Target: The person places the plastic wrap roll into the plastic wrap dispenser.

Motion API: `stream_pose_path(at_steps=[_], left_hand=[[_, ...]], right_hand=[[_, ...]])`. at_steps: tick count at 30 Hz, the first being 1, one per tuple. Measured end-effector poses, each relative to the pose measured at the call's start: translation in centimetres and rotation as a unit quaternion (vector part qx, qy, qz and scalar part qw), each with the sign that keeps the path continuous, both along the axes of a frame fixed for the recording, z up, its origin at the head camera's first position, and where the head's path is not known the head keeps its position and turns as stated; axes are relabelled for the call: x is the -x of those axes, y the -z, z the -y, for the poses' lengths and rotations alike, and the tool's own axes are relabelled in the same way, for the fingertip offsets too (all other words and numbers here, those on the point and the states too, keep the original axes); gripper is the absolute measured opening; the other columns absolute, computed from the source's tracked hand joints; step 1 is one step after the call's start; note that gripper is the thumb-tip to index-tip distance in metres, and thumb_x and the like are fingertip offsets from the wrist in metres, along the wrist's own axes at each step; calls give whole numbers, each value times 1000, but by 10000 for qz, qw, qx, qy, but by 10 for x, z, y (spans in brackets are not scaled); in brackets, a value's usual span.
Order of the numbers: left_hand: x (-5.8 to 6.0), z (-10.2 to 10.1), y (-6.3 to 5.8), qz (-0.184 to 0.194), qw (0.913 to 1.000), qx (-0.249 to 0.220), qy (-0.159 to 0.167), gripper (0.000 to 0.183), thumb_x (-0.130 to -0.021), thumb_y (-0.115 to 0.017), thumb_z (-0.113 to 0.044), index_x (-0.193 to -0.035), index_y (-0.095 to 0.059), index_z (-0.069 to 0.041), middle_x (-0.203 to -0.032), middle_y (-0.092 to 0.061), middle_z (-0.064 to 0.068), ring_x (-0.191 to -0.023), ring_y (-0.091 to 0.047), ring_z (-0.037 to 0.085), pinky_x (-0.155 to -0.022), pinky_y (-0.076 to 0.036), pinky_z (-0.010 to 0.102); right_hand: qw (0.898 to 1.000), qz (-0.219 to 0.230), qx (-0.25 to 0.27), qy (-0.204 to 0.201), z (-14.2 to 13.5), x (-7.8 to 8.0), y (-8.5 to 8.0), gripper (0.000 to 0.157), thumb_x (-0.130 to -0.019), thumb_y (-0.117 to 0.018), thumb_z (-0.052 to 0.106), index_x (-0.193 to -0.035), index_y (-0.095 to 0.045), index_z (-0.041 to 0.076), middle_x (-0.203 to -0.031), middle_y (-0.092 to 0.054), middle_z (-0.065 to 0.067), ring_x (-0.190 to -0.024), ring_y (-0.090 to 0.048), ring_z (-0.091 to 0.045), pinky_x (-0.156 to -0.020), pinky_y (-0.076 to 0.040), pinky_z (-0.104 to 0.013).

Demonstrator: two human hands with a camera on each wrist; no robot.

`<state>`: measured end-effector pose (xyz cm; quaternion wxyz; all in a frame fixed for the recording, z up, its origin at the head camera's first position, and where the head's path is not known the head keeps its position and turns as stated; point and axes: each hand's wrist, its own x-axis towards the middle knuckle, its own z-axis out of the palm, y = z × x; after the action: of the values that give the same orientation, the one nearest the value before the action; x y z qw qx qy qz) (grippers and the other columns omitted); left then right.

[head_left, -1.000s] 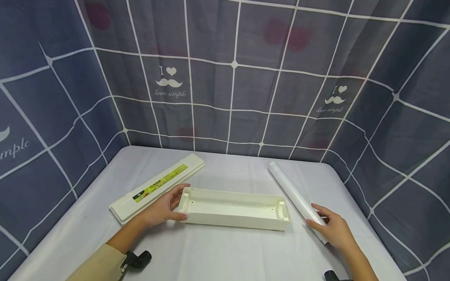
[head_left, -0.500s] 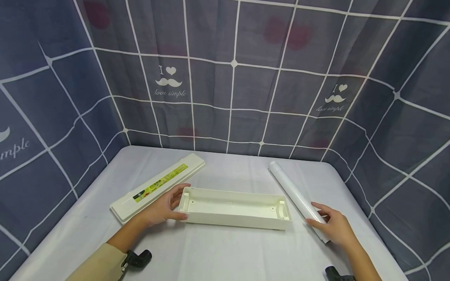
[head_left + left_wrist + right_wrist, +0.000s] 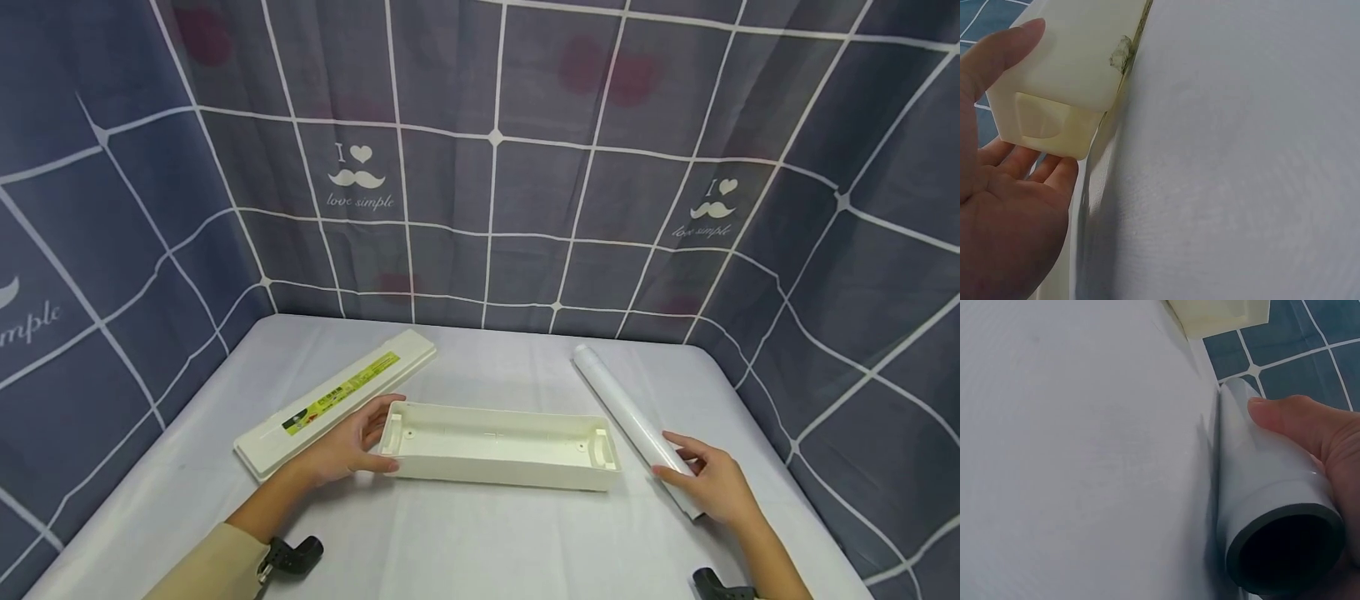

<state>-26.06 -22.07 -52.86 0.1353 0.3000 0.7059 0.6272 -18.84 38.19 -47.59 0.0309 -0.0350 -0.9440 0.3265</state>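
A long cream plastic box (image 3: 502, 470), open at the top, lies across the middle of the table. My left hand (image 3: 347, 446) grips its left end, the thumb on the front wall and the fingers around the end and back. The left wrist view shows the box's end (image 3: 1044, 119) between thumb and fingers. To the right, a white roll of film (image 3: 622, 404) lies slanted on the table. Near its front end my right hand (image 3: 712, 483) holds it, thumb on the near side. In the right wrist view the roll's hollow core (image 3: 1288, 553) faces the camera.
A long cream lid (image 3: 408, 346) with a yellow-green label lies slanted behind my left hand. White cloth covers the table (image 3: 480, 542). Dark checked curtains (image 3: 450, 183) enclose the back and both sides. A black wrist mount (image 3: 296, 556) hangs beside the left sleeve.
Both hands, the box, the roll and the lid keep nearly the same places. The head view shifts only very slightly.
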Motion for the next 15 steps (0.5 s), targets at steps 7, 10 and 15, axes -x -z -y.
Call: stream_pose_path(at_steps=[7,10,15], left_hand=[[-4,-1,-7,-96,9999,40,-9,109,-89,-97,2,-174,-30,11,-172,-52,17,-151,-55,-6,-123,-42,4],[-11,-4,-18,-84,9999,111,-42,109,-90,-97,-1,-174,-28,14,-173,-50,24,-151,-54,-6,-122,-42,4],[-14,-7,-23,96,9997,204,-113,113,-90,-99,-8,-174,-27,14,-174,-44,32,-154,-54,-2,-122,-42,3]], right_hand=[[9997,-84,215,86,2,-2,3,71,-96,-97,24,-157,-69,-2,-121,-83,-24,-76,-58,-8,-64,-52,-25],[9996,-139,236,97,2,-2,4,70,-96,-97,23,-156,-70,-2,-119,-83,-25,-75,-56,-8,-64,-51,-25],[9993,-199,309,118,4,0,4,69,-96,-97,21,-155,-70,-4,-117,-83,-25,-74,-55,-8,-63,-50,-25]])
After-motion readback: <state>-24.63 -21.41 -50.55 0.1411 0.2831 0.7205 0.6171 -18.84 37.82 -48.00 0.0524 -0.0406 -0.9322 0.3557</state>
